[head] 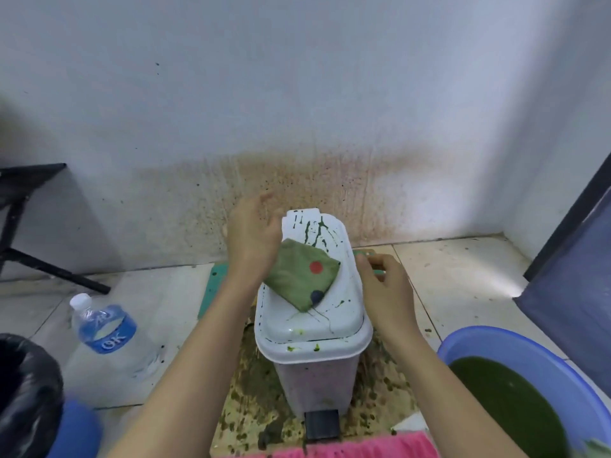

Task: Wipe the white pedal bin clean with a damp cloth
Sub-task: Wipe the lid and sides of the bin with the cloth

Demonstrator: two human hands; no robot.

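Observation:
The white pedal bin (310, 328) stands on the floor in front of me, its closed lid streaked and dotted with green stains. A folded green cloth (302, 276) with a red dot lies on the lid's upper half. My left hand (253, 236) is at the cloth's upper left corner with the fingers raised and relaxed; its heel seems to touch the cloth. My right hand (383, 285) hovers at the lid's right edge with loosely curled fingers, the fingertips close to or touching the rim. It holds nothing that I can see. The black pedal (322, 424) sticks out at the bin's base.
A blue basin (469, 345) of dark green liquid sits at the right. At the left are a water bottle (105, 328) and a black-lined bin (26, 391). A stained mat (244, 401) lies under the pedal bin, close to the spattered wall. A black stand (20, 223) is far left.

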